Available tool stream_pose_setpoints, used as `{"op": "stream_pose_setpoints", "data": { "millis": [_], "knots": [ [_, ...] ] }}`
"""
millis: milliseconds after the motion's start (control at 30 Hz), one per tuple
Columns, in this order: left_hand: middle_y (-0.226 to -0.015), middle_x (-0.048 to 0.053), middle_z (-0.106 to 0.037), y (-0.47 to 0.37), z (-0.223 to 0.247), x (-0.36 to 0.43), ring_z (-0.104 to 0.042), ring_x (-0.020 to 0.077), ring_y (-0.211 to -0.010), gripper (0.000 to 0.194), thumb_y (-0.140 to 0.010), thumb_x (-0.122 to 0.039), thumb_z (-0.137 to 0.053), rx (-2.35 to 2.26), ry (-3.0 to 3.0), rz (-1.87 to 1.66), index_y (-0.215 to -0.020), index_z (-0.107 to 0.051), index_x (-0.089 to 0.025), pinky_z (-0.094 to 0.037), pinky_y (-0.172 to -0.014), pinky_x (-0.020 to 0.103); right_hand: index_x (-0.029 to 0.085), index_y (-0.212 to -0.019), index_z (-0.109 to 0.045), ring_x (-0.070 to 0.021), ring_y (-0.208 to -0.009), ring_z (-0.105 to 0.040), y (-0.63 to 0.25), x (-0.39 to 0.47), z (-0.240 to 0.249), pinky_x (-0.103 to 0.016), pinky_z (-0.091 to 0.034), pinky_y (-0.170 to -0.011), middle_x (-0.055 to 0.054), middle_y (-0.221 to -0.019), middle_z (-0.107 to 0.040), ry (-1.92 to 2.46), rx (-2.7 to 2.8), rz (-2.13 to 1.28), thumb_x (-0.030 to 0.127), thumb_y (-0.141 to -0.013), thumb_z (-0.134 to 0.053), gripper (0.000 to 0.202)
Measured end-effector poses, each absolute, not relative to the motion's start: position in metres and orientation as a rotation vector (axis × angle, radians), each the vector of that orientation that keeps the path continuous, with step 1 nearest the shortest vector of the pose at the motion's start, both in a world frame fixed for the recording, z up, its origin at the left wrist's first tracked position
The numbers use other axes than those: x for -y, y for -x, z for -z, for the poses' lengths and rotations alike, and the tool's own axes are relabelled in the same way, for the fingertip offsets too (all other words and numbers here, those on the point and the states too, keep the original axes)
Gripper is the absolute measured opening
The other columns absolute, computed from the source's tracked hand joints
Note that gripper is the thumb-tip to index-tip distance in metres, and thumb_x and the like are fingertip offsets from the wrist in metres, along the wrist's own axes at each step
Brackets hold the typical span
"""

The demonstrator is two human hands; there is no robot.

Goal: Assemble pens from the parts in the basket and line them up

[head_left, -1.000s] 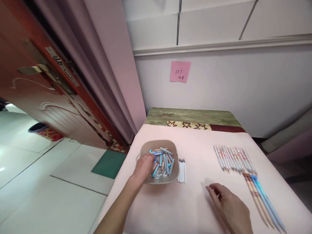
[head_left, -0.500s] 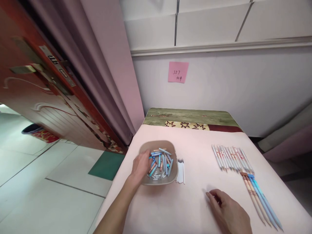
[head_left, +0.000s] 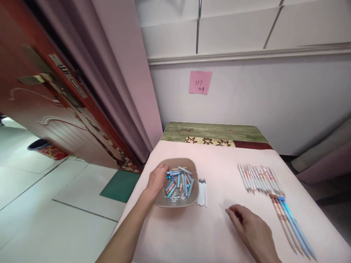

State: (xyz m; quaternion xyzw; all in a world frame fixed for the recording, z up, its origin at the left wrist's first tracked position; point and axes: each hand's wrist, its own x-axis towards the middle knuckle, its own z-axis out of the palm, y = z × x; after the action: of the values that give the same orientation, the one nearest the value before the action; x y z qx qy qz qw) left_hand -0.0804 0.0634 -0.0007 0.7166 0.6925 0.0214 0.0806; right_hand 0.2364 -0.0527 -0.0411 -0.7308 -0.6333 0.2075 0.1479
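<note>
Against a white wall [head_left: 246, 91], a green wood-patterned desk [head_left: 214, 129] is largely covered by a smooth pale pink sheet [head_left: 192, 235]. The fingers of the left hand [head_left: 157, 179] are bent at the left rim of a rounded beige-grey plastic bin [head_left: 175, 163]; whether anything is pinched by them cannot be told. The fingers of the right hand [head_left: 251, 228] are curled above the sheet, thumb and forefinger tips brought close together; whether they are touching cannot be told. Inside the bin, short blue and brown pen tubes [head_left: 183, 182] are heaped behind small white pieces [head_left: 173, 198]. Just right of the bin, slim white refills with dark tips [head_left: 202, 193] are lined up. Farther right, clear pens with red markings [head_left: 260, 179] are laid in a row, with tan-brown pens [head_left: 283, 224] and light blue pens [head_left: 297, 226] placed nearer. A pink square paper note [head_left: 200, 82] is stuck to the wall.
</note>
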Motion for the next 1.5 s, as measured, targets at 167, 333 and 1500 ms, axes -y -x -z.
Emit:
{"op": "stream_pose_setpoints", "data": {
  "millis": [167,333,1500],
  "knots": [
    [-0.101,0.011,-0.064,0.072,0.008,-0.068,-0.057,0.0223,-0.099,0.028,-0.084,-0.007,-0.040,-2.077,-2.173,0.034,-0.090,-0.065,-0.017,-0.040,-0.083,0.032,0.028,-0.074,-0.067,-0.0157,-0.055,-0.060,-0.206,0.021,0.008,-0.024,-0.039,-0.053,0.002,-0.064,-0.067,1.823,1.893,-0.632,0.046,-0.085,-0.049,0.028],
    [-0.103,0.013,-0.064,0.072,0.007,-0.061,-0.056,0.0237,-0.102,0.033,-0.087,-0.005,-0.035,-2.110,-2.221,0.056,-0.094,-0.064,-0.016,-0.040,-0.084,0.033,0.026,-0.074,-0.068,-0.0159,-0.057,-0.060,-0.177,0.007,-0.007,-0.024,-0.040,-0.054,0.002,-0.063,-0.067,1.631,1.906,-0.744,0.041,-0.086,-0.051,0.025],
    [-0.089,0.021,-0.070,0.062,0.042,-0.044,-0.065,0.0324,-0.088,0.028,-0.084,-0.031,-0.050,-2.010,-2.025,0.001,-0.077,-0.071,-0.014,-0.042,-0.077,0.040,0.024,-0.073,-0.068,-0.0179,-0.062,-0.062,-0.162,0.027,0.021,-0.024,-0.038,-0.055,-0.001,-0.067,-0.070,1.617,1.887,-0.920,0.036,-0.085,-0.052,0.024]
  ]
}}
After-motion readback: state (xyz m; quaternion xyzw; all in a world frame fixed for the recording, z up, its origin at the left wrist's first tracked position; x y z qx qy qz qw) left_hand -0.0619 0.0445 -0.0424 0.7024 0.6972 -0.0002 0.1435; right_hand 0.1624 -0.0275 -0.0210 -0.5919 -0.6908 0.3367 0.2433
